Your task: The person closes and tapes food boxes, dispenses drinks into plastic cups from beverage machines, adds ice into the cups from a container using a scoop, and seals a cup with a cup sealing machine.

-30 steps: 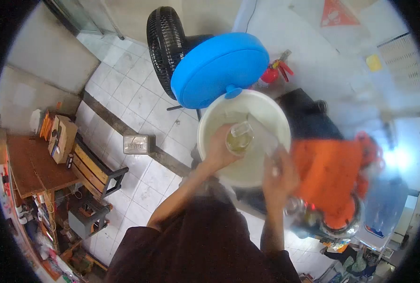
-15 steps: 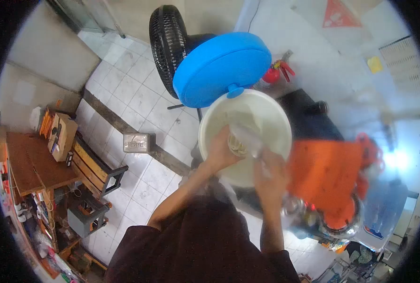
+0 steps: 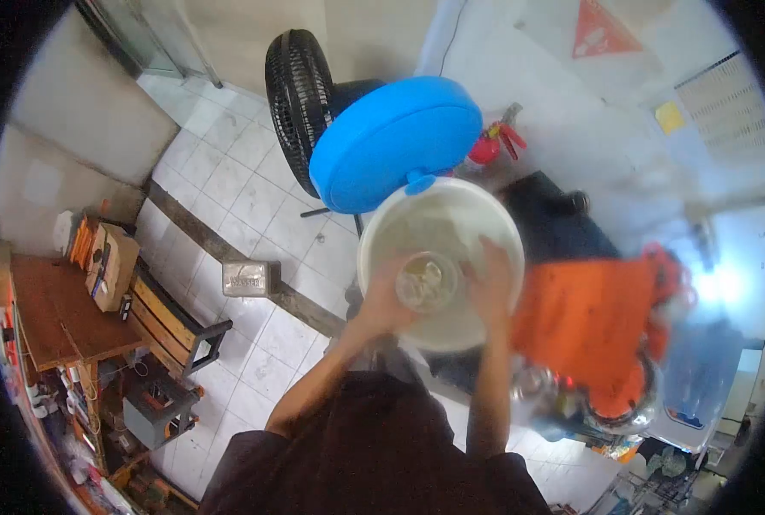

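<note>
A round cream tub (image 3: 516,236) stands before me, its blue lid (image 3: 395,146) tipped up at the far side. Over its mouth, my left hand (image 3: 386,296) is closed around the side of a clear cup (image 3: 427,281). Pale, glassy pieces that look like ice lie in the cup. My right hand (image 3: 489,287) is inside the tub's outline, to the right of the cup and close to the inner wall. Motion smears its fingers, and no tool shows in it.
Behind the lid stands a black fan (image 3: 299,112), with a red fire extinguisher (image 3: 487,148) to its right. An orange cloth-like sheet (image 3: 584,318) hangs right of the tub. A metallic block (image 3: 251,279) sits on the tiled floor, left. Farther left are a brown table (image 3: 65,305) and a slatted bench (image 3: 163,313).
The whitish scoop-like thing that was over the cup in my right hand no longer shows. The cup now faces up more, and my right hand has moved up into the tub.
</note>
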Demonstrator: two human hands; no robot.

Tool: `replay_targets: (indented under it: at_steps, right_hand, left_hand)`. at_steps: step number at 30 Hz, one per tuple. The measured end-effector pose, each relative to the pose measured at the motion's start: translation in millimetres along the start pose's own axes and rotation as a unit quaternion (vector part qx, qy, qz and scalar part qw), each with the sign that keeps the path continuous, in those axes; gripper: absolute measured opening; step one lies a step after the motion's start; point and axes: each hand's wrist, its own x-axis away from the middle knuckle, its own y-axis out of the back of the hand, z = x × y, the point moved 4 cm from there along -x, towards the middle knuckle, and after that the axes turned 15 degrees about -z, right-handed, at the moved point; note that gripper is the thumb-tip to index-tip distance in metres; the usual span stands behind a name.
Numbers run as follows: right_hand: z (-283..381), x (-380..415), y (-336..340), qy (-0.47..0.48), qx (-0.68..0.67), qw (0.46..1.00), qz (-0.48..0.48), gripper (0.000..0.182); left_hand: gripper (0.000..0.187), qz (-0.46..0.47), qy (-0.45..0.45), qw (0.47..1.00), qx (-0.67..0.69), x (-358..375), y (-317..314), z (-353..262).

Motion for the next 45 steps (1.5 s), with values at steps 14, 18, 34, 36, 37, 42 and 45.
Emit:
replay_targets:
  at_steps: [14,18,34,36,37,42,45]
  right_hand:
    - [89.8,-121.4,-87.7,-0.067,-0.211,0.951,-0.215,0.044]
    - [121.7,-184.7,39.9,-0.042,-0.162,0.959,-0.228,0.034]
    - [48.7,-40.2,14.3,-0.097,0.049,0.975,0.195,0.059]
    - [46.7,-28.6,9.4,-0.099,0.040,0.975,0.193,0.063]
    - [41.9,-19.6,12.1,-0.089,0.026,0.976,0.196,0.068]
    - [45.2,-6.6,131.0,-0.213,-0.279,0.929,0.116,0.086]
    - [72.0,41.3,212.7,-0.090,-0.297,0.943,0.116,0.094]
  left_hand:
    - [0.074,-0.162,0.033,0.986,-0.001,42.8,114.3,-36.3]
    - [0.073,-0.154,-0.027,0.987,-0.039,31.4,131.9,-50.1]
    - [0.072,-0.020,-0.076,0.997,0.007,22.5,90.9,-100.2]
    - [0.073,-0.005,-0.083,0.996,0.010,24.6,72.6,-102.6]
    - [0.074,-0.004,-0.088,0.996,0.009,29.7,64.0,-103.8]
    - [0.078,0.022,-0.096,0.995,0.010,66.4,21.8,-108.0]
    - [0.079,0.052,-0.106,0.993,-0.030,100.6,-15.7,-112.7]
